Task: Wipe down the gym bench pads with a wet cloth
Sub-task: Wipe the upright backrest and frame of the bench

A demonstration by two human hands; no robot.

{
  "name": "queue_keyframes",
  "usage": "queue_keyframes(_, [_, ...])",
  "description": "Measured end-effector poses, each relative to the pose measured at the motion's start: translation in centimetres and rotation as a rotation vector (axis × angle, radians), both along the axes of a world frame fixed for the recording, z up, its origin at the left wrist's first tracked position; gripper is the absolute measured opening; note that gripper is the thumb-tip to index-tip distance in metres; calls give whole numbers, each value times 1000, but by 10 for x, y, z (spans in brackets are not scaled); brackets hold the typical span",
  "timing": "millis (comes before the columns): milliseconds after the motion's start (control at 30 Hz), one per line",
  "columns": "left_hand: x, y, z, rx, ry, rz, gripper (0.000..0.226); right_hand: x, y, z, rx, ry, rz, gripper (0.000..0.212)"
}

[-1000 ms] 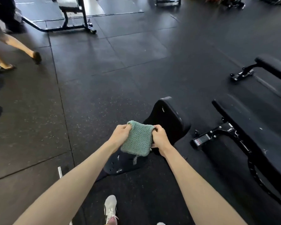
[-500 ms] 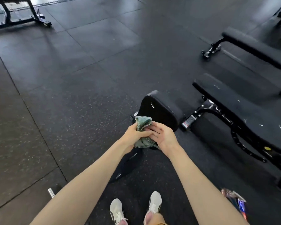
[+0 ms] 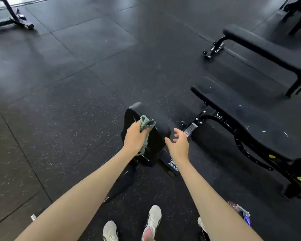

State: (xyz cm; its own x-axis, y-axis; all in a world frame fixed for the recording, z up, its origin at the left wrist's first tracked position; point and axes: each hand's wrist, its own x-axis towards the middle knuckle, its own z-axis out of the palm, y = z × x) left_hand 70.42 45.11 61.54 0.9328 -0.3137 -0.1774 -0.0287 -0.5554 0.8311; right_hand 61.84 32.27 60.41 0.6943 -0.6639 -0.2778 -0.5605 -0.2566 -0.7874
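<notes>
The left hand (image 3: 134, 138) is curled tight round a green cloth (image 3: 147, 122), which is bunched in the fist. A ruffled end sticks out above the knuckles and a strip hangs down below the palm. The hand and cloth sit against the near face of a black pad (image 3: 142, 108), which stands tilted up from the floor just ahead of the person.

The right hand (image 3: 178, 145) holds nothing. Its fingers are spread and loosely bent in the air just right of the pad's right edge, and whether it touches the pad cannot be told. Both bare forearms reach in from the near edge.

Below the pad, a black frame piece carries a small white label (image 3: 173, 165) with the word STRENGTH. 2 pale shoes (image 3: 153, 221) show between the arms at the near edge.

To the right of the pad lies a long black bench (image 3: 241, 115), its top marked with a few white flecks. 2 yellow knobs (image 3: 271, 156) sit on its curved metal frame. A second bench (image 3: 268, 49) lies farther off on the right. At the far left corner stands part of another black metal frame (image 3: 16, 18).

The floor (image 3: 76, 84) is dark speckled rubber laid in large tiles. A small colourful object (image 3: 245, 214) lies near the right elbow, too unclear to name.
</notes>
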Motion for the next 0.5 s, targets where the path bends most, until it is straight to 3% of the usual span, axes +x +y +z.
queue_keyframes(67, [12, -11, -3, 164, -159, -5, 13, 8, -9, -7, -39, 22, 90, 69])
queue_keyframes(167, [29, -23, -9, 181, -225, 80, 13, 21, -19, -13, -106, 39, 211, 82])
queue_keyframes(300, [36, -28, -20, 164, -245, 182, 15, 32, -20, -23, -213, 37, 299, 86])
queue_keyframes(500, [39, -27, -42, 226, -301, 175, 11, 36, -15, -43, -241, -5, 305, 83])
